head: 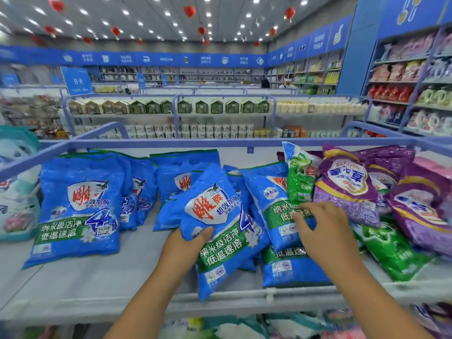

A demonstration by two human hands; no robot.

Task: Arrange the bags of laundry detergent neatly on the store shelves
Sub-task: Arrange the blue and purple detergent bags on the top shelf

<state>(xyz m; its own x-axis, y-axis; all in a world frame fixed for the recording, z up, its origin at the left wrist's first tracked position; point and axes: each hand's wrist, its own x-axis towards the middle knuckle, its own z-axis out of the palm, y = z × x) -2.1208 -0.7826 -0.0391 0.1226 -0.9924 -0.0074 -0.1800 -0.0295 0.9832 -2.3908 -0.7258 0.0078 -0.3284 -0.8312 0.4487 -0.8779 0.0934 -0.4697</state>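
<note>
a tilted blue detergent bag (220, 223) is gripped at its left edge by the left hand (188, 243), low over the shelf (97, 285). the right hand (318, 231), fingers loosely spread, rests on the jumbled blue bags (281, 211). it is probably best stood upright beside the neat blue stack (78, 206), edges squared.

I see one wide-angle head view, looking forward and down, close over the shelf (80, 287), with aisles stretching far behind.

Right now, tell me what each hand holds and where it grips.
Left hand grips the tilted blue bag at its left edge. Right hand holds nothing; its fingers touch another blue bag.
</note>
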